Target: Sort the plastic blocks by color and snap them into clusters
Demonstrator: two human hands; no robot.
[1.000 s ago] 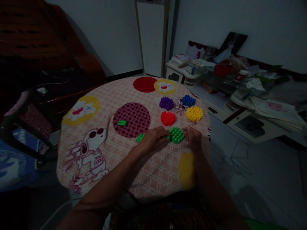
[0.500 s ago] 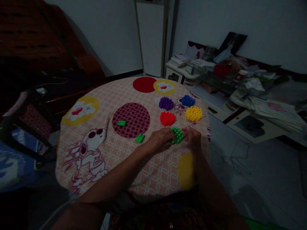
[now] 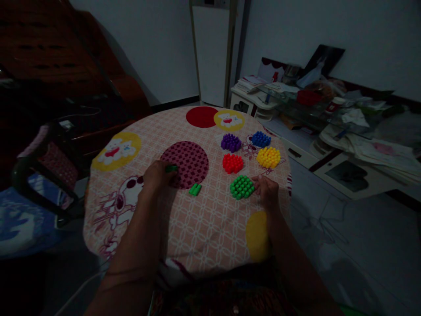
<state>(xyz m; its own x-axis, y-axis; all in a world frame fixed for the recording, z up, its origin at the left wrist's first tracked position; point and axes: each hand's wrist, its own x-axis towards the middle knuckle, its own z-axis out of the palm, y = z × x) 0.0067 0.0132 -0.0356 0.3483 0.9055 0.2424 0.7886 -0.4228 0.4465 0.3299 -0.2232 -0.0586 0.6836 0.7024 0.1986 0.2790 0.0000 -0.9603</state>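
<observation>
1. The left hand (image 3: 157, 175) is at the darker green pieces (image 3: 171, 168) on the maroon checked circle (image 3: 192, 160) of the tablecloth (image 3: 204, 228); its fingers reach the near side of these pieces, but whether they are clamped on them I cannot tell.
2. The right hand (image 3: 268, 191) is at the right edge of the green cluster (image 3: 242, 187), its fingers bent; whether the fingertips meet or grip a piece I cannot tell; the two hands are well apart.
3. The small green group (image 3: 195, 189) lies between the left hand and the green cluster, just beside the circle's lower right edge.
4. Beyond the green cluster stand the red cluster (image 3: 233, 163) and, to its right, the yellow cluster (image 3: 269, 157); farther back are the purple cluster (image 3: 230, 142) and the blue cluster (image 3: 261, 139); all rest on the cloth-covered table.
</observation>
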